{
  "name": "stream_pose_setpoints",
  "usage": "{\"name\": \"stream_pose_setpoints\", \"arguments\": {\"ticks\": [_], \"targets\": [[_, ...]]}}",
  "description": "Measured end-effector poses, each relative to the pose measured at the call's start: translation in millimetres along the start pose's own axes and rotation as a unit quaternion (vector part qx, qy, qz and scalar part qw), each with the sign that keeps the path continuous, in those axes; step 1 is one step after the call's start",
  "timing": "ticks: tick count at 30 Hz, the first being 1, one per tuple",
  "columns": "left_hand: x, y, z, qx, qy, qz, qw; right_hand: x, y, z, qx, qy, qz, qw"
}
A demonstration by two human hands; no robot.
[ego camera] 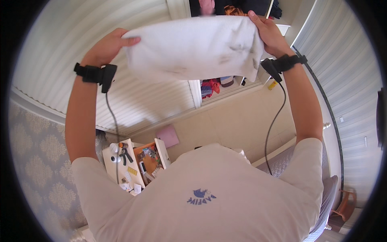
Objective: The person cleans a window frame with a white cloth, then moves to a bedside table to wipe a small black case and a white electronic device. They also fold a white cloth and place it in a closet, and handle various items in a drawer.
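Note:
A white cloth [193, 48] with dark smudges on its right half is stretched between my raised hands. My left hand [112, 45] pinches its upper left corner, thumb on the near face. At the upper right corner, my right hand [269, 33] grips the fabric, thumb uppermost. The cloth's lower edge hangs free and is slightly blurred. It covers part of an open wardrobe [198, 93] behind it. What the fingers do behind the fabric is hidden.
A ribbed white sliding door [157, 103] stands at the left. Folded clothes [211, 86] lie inside the wardrobe. Below left, a cabinet with a pulled-out drawer [149, 160] holds small items. A pink square [167, 136] and a yellow object [272, 85] are on the tiled floor [223, 121].

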State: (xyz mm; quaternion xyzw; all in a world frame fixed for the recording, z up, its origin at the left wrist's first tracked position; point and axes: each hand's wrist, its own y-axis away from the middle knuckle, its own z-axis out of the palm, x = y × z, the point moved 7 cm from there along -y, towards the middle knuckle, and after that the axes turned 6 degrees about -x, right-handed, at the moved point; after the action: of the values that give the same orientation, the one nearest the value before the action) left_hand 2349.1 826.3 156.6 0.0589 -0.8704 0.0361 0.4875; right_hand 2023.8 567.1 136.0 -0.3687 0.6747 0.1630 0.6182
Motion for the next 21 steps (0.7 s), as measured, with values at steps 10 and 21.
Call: {"name": "stream_pose_setpoints", "arguments": {"ticks": [10, 21], "targets": [[-147, -34, 82, 0.037, 0.377, -0.138, 0.915, 175, 66, 34, -0.163, -0.275, 0.128, 0.939], [-217, -6, 127, 0.088, 0.008, -0.163, 0.983, 232, 98, 95, 0.013, 0.148, 0.142, 0.979]]}}
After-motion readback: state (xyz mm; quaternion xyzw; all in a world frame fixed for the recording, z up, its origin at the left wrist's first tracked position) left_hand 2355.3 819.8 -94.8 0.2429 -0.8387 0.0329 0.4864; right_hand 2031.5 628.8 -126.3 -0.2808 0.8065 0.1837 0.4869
